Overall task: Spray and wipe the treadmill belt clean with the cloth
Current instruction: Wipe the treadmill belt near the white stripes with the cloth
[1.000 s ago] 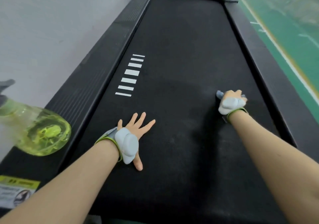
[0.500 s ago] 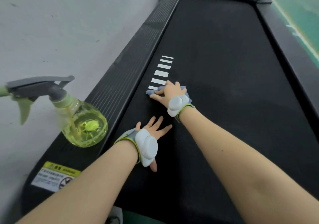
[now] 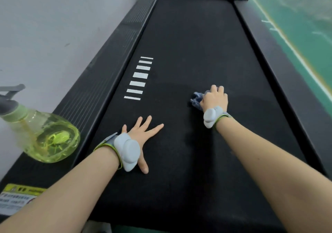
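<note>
The black treadmill belt (image 3: 188,44) runs away from me up the middle of the head view. My right hand (image 3: 214,99) presses a bunched blue-grey cloth (image 3: 196,100) onto the belt at centre right, fingers curled over it; most of the cloth is hidden under the hand. My left hand (image 3: 142,134) lies flat on the belt nearer me, fingers spread, holding nothing. A yellow-green spray bottle (image 3: 46,137) stands on the left side rail, apart from both hands.
White stripe markings (image 3: 139,78) are printed on the belt's left part. Black side rails (image 3: 100,82) flank the belt. A grey wall is on the left, a green floor (image 3: 305,17) on the right. A yellow warning label (image 3: 19,195) sits at the near left corner.
My right hand has slid the cloth across the belt from the white stripes on the left back to centre right. The left hand stays planted.
</note>
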Available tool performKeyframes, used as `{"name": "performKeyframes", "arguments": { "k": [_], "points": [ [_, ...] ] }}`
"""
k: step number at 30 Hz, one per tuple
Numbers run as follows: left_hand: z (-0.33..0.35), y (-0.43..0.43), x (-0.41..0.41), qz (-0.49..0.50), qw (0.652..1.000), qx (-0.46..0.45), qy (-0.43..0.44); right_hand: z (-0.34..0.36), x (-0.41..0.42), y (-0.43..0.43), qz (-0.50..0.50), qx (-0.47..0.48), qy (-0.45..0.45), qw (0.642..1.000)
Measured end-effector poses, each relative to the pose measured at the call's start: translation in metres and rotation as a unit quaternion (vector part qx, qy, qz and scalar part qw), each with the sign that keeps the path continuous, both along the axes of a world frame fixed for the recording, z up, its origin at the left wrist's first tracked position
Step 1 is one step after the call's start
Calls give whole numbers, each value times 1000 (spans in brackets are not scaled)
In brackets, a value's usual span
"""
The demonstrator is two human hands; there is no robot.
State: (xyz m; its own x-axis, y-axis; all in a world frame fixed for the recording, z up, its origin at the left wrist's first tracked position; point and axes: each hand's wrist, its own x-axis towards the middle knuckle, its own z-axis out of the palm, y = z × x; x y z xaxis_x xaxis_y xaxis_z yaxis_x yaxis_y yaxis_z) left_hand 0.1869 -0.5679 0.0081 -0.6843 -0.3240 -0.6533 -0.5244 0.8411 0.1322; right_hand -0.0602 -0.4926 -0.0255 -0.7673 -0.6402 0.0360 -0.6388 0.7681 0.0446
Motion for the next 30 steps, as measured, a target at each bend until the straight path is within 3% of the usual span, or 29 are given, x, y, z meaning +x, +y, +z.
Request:
{"name": "performKeyframes", "arguments": {
  "k": [5,8,15,19,23,27,30],
  "points": [
    [2,5,-13,-7,1000,-2,-27,-1,-62,93,-130,5,23,991],
    [3,6,-15,-9,999,-6,-39,-5,-79,133,-171,-51,3,984],
    [0,4,-9,-11,999,-29,-36,-3,-52,129,-239,-122,-75,960],
    [0,1,-2,-2,998,-38,-41,3,-9,105,-191,-141,-106,966],
    [1,-4,10,-2,998,-43,-40,-2,61,63,-72,-158,-118,978],
    [4,-1,11,-17,997,-63,-33,-1,133,26,69,-129,-158,977],
    [7,6,5,-25,997,-66,-24,-2,150,27,155,-80,-129,976]
  ]
}}
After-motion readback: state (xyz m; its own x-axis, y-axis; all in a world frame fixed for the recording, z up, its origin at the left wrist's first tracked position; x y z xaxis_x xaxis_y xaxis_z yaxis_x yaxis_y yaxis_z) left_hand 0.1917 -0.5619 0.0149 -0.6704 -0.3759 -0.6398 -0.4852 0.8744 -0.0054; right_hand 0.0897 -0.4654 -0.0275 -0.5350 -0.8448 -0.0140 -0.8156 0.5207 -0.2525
